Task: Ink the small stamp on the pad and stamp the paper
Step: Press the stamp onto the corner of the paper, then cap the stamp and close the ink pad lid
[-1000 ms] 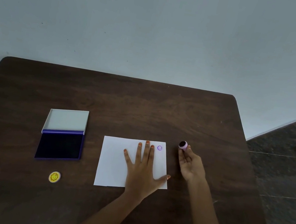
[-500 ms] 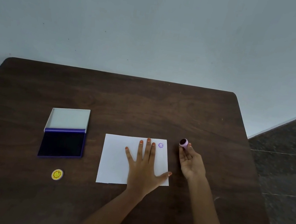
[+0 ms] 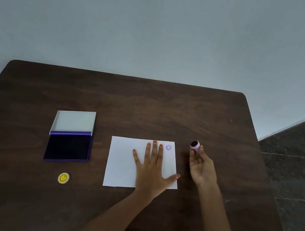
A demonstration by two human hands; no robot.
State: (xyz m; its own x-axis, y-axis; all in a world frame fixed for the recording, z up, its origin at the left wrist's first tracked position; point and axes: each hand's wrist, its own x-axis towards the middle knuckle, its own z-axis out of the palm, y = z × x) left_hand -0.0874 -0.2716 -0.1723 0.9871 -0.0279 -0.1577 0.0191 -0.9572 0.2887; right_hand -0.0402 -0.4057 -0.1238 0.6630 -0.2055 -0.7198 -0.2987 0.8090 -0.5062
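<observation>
Right hand [image 3: 202, 168], palm up, pinches the small stamp [image 3: 195, 145] at its fingertips, inked face showing, just right of the paper. Left hand [image 3: 152, 168] lies flat, fingers spread, on the paper [image 3: 120, 162]. Dark table [image 3: 149, 105] bears an open ink pad [image 3: 68, 147]. Purple imprint [image 3: 168, 147] sits at the paper's far right corner.

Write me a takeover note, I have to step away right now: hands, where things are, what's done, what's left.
Left hand: flat on the paper, pinning it.
Right hand: palm up beside the paper's right edge, fingertips holding the small stamp, inked face tilted up.
Ink pad: open, left of the paper; yellow cap in front of it.
Done: one purple print at the paper's far right corner.
Left: probably nothing, beyond setting the stamp down.
</observation>
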